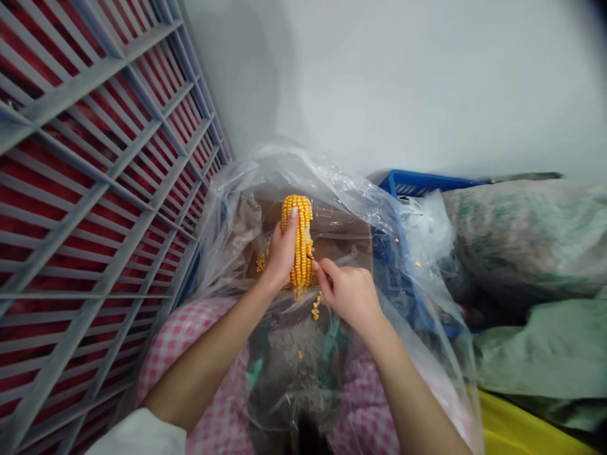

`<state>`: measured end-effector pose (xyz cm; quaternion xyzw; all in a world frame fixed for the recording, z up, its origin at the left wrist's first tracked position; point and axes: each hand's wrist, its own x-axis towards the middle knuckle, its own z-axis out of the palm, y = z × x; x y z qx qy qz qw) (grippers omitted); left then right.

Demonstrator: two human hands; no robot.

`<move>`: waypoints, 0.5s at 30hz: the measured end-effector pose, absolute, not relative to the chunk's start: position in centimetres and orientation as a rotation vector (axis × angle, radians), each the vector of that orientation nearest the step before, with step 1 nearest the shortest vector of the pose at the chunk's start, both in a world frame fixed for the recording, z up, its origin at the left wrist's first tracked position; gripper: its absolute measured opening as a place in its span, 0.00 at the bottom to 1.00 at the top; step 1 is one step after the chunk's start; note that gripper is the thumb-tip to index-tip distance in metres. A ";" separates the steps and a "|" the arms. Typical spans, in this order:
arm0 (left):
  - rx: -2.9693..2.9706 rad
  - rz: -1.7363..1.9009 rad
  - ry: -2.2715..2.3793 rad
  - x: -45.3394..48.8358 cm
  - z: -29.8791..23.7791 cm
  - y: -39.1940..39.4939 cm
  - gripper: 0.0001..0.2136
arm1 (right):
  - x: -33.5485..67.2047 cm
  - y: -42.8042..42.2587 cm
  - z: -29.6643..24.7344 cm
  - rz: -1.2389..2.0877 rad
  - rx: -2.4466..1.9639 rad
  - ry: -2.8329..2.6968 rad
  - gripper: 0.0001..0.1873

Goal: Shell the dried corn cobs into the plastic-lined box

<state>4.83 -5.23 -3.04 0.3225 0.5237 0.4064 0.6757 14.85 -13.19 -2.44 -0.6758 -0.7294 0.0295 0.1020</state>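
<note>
My left hand (283, 249) is wrapped round a yellow corn cob (301, 256), thumb along its upper face. The cob stands nearly upright, and a pale strip on its right side lacks kernels. At that side my right hand (348, 287) is closed on a thin tool with a dark tip (310, 257); the tip touches the kernels and the rest is hidden in the fist. Loose kernels (315, 309) fall or lie just below the cob. Underneath spreads a clear plastic bag (284, 161), with more kernels (262, 260) inside at the left.
A grey slatted plastic crate (137, 170) with red contents rises on the left. To the right are a blue basket (403, 180), a filled woven sack (526, 234), green cloth or sacking (545, 354) and something yellow (526, 426). A white wall (427, 82) stands ahead.
</note>
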 end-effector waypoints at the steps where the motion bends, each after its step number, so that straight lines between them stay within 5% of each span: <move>1: 0.628 0.819 1.105 4.6 -2.9 -5.1 0.26 | 15.2 -13.0 -2.4 0.085 -1.963 -2.158 0.21; 11: 0.473 0.461 0.848 3.7 -1.7 -4.8 0.26 | 17.4 -12.4 -2.2 0.169 -1.721 -2.145 0.24; 15: 0.486 0.735 0.947 3.8 -2.2 -4.7 0.25 | 17.3 -13.0 -1.8 0.215 -1.822 -1.948 0.25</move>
